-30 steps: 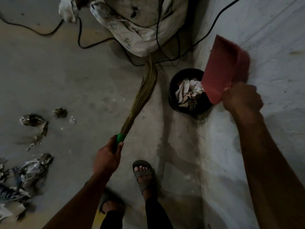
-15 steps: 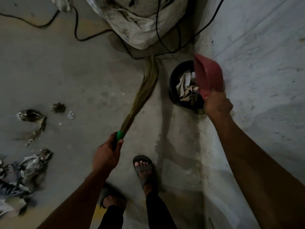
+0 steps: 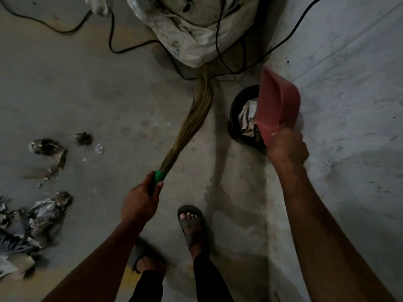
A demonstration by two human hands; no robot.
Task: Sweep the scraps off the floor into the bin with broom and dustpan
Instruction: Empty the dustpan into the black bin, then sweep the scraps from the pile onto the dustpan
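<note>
Concrete floor (image 3: 91, 88) is still holding crumpled scraps (image 3: 46, 211) at 9 o'clock. Right hand (image 3: 287, 149) is gripping the red dustpan (image 3: 278, 105), tipping over the part-filled black bin (image 3: 236, 110) at 1 o'clock; left hand (image 3: 139, 201) is clutching the grass broom (image 3: 192, 125).

Bin mouth: the dustpan (image 3: 277, 105) you hold tilts over the bin (image 3: 237, 118), covering its right side; paper already fills it.
Right of bin: the wall (image 3: 349, 83) stands close, leaving you little room.
Behind bin: black cables (image 3: 220, 40) and a white sack (image 3: 196, 29) crowd the floor (image 3: 87, 94).
Left side: scraps (image 3: 48, 149) lie near the left edge.
Middle: the broom (image 3: 192, 125) slants across bare floor.
</note>
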